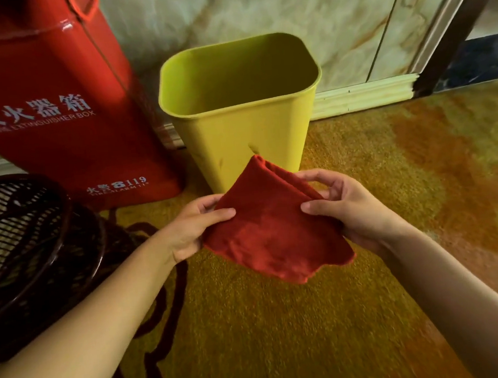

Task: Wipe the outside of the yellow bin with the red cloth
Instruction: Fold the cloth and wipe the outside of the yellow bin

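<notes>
An empty yellow bin (237, 136) stands upright on the carpet against the wall, with dark smudges on its front face. Just in front of it I hold a folded red cloth (271, 225) in the air, clear of the bin's wall. My left hand (194, 226) pinches the cloth's left edge between thumb and fingers. Gripping the right edge near the fold is my right hand (347, 208). The cloth's lower corner hangs loose.
A tall red fire extinguisher box (56, 99) stands left of the bin, nearly touching it. A dark fan grille (28, 236) with a cord lies at the lower left. Marble wall panels and a skirting board (362, 96) run behind. Patterned carpet (390, 177) stretches to the right.
</notes>
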`<state>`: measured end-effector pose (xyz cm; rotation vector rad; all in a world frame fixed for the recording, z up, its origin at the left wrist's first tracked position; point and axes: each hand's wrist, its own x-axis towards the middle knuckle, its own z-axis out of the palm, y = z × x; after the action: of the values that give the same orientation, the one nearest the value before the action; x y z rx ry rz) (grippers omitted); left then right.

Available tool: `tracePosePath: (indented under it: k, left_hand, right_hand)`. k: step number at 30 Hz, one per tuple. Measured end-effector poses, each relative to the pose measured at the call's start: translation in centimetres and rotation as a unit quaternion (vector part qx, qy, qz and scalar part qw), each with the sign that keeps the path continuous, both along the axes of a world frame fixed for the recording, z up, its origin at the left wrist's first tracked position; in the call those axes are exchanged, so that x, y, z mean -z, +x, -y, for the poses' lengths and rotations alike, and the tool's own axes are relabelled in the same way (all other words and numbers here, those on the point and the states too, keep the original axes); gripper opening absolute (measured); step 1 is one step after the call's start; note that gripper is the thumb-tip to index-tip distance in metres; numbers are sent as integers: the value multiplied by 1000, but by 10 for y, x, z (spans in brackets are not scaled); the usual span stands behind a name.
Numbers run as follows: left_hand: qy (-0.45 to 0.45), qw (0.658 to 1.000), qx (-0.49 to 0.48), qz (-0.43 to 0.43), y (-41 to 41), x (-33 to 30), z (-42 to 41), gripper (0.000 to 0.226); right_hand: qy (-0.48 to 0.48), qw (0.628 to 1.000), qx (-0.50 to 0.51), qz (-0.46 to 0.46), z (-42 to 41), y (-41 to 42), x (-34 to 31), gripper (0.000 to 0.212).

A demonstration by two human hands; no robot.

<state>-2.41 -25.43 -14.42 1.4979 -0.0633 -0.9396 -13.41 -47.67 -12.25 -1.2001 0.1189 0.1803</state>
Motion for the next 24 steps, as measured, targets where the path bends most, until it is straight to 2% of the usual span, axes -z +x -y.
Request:
tracePosePath:
  k: [3,7,10,13,18,21,24]
  left_hand:
    - [20,1000,1,-21,-3,9,2,61]
    - [30,999,11,-26,-2,16,4,53]
    - [37,999,10,-16,3,20,3,54]
    - [50,998,37,17,8,22,4,39]
    - [64,995,57,49,10,28,10,33]
    - [67,995,70,31,7,33,10,35]
    - [95,990,105,27,10,26,9,36]
  right_hand:
    - [-34,999,-19,-16,3,3,-4,60]
    - [-74,995,-14,-63,6,3,-2,65]
    - [-104,989,-21,-99,10,3,-1,54]
    - [-125,984,-44,-119,14,5,-1,41]
    - [-212,972,-39,-98,17,11,-3,31]
    - [-213,973,-32,-88,17,14,-5,32]
    - [-175,980,-32,-90,18,14,-5,32]
